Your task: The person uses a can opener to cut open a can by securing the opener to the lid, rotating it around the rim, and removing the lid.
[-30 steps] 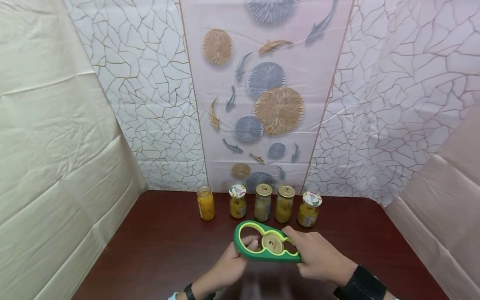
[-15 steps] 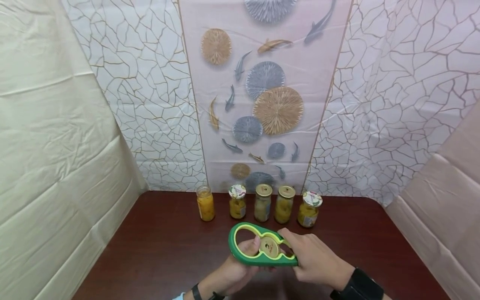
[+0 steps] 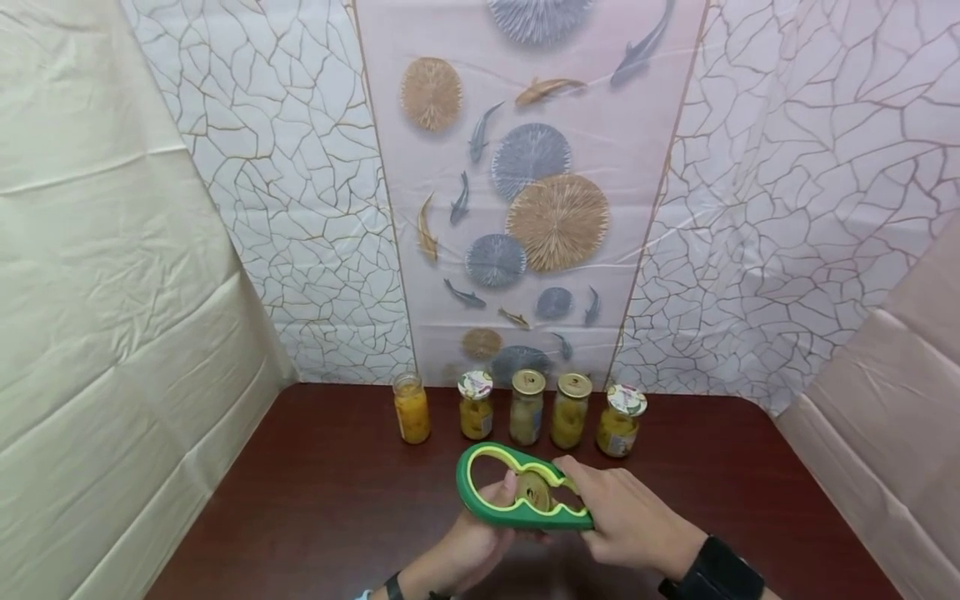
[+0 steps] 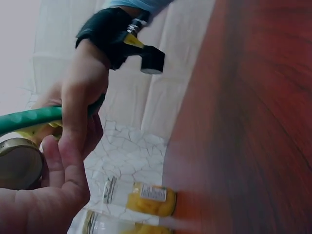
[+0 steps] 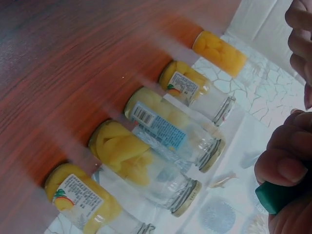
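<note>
My right hand (image 3: pixel 626 517) grips the narrow end of a green jar opener (image 3: pixel 480 504) with a yellow-green inner edge. A gold jar lid (image 3: pixel 534 493) sits tilted at the opener's middle opening. My left hand (image 3: pixel 476 542) is beneath the opener, its thumb showing through the large loop and its fingers holding the lid. In the left wrist view, the lid (image 4: pixel 19 163) shows its pale underside against the fingers, with no jar attached. The opener's green handle (image 5: pixel 278 197) shows under the right fingers in the right wrist view.
An open jar of orange fruit (image 3: pixel 412 410) stands at the back left of the dark red table (image 3: pixel 330 492). Right of it stand several lidded jars, including a white-lidded jar (image 3: pixel 476 408) and a gold-lidded jar (image 3: pixel 570 412). Patterned cloth (image 3: pixel 337 250) hangs behind them.
Both hands and the opener have shifted slightly left. The left hand has moved further under the opener, its thumb reaching the lid, and the lid has tilted from lying level in the opening.
</note>
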Available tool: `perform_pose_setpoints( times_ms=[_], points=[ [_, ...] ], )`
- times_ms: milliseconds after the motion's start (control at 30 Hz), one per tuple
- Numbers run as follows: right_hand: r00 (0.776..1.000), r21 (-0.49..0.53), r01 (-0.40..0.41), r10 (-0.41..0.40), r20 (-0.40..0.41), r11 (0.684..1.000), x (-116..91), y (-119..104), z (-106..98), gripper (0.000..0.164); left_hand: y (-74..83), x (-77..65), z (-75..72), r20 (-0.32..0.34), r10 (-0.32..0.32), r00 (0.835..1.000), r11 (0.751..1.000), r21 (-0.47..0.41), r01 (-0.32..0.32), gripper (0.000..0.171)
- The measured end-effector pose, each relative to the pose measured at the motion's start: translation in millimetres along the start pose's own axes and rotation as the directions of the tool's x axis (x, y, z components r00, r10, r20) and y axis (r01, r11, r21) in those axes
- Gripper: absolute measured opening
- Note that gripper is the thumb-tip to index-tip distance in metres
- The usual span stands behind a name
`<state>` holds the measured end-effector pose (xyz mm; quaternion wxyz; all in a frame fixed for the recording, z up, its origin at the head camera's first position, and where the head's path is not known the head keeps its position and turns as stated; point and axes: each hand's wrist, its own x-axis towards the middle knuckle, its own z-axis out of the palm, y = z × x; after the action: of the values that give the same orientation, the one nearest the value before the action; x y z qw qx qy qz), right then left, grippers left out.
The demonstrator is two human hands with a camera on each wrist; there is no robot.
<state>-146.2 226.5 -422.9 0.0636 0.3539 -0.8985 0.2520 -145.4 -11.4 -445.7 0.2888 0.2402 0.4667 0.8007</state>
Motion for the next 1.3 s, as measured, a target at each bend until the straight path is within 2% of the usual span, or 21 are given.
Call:
perform_pose_setpoints(
  times_ms=[133,233,300,433,567,667,767,933,1067,1133,1300],
  points=[
    [1.000,-0.021,-0.024,0.024,-0.014,0.999,-2.0,4.6,-0.6,0.060,-0.4,-5.0,-4.6,-0.094,-0.007,0.996,0.998,0.067,0.014,0.059],
    [0.998,-0.064,-0.066,0.065,-0.018,0.996,-5.3,10.0,-3.3,0.058,-0.1,-10.6,-15.3,-0.115,0.010,0.993,0.989,0.146,0.007,0.060],
    [0.995,-0.099,-0.103,0.102,-0.014,0.990,-8.0,13.6,-5.4,0.058,0.7,-15.9,-25.2,-0.110,0.042,0.993,0.974,0.224,-0.016,0.059],
    [0.981,-0.170,-0.193,0.195,-0.005,0.966,-15.7,18.6,-9.4,0.062,7.0,-30.9,-45.9,-0.109,0.101,0.989,0.919,0.391,-0.051,0.056],
    [0.971,-0.199,-0.238,0.239,-0.021,0.951,-23.2,22.3,-11.2,0.065,17.6,-45.7,-64.9,-0.161,0.111,0.981,0.849,0.529,-0.009,0.049],
    [0.969,-0.218,-0.245,0.243,-0.038,0.945,-27.7,24.8,-11.4,0.066,25.1,-52.7,-76.8,-0.212,0.098,0.972,0.776,0.628,0.059,0.045],
    [0.968,-0.236,-0.253,0.246,-0.059,0.938,-29.6,27.3,-11.7,0.067,31.7,-56.3,-87.0,-0.253,0.087,0.964,0.683,0.719,0.127,0.045],
    [0.968,-0.256,-0.245,0.223,-0.114,0.935,-29.8,31.3,-11.6,0.069,39.1,-56.4,-102.5,-0.259,0.090,0.962,0.539,0.824,0.171,0.046],
    [0.972,-0.273,-0.216,0.179,-0.155,0.937,-31.1,34.4,-11.1,0.072,39.4,-55.5,-114.3,-0.239,0.065,0.969,0.390,0.900,0.195,0.046],
    [0.972,-0.281,-0.208,0.165,-0.168,0.937,-32.2,35.6,-10.9,0.074,38.2,-55.9,-119.2,-0.236,0.040,0.971,0.306,0.928,0.213,0.047],
    [0.969,-0.293,-0.223,0.177,-0.174,0.930,-35.1,37.2,-11.6,0.074,33.0,-56.8,-126.6,-0.271,-0.032,0.962,0.138,0.952,0.272,0.045]
  ],
)
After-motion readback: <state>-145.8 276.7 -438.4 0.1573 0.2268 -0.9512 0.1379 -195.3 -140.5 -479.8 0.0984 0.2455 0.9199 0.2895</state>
